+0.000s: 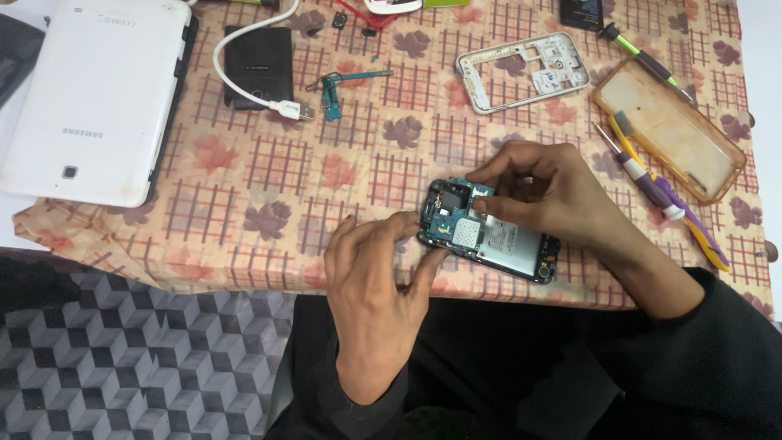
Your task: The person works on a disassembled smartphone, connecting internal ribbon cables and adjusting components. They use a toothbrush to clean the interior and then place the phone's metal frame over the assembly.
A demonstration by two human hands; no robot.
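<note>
Both hands (456,236) grip opened phone (489,232)

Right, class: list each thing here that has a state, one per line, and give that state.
Opened phone: back off, circuit board bare, held in both hands.
Left hand: grip on the phone's near edge.
Right hand: fingertips on the board.
Phone frame: detached, lying apart.
White tablet: face down.
White cable plug: unplugged.
</note>
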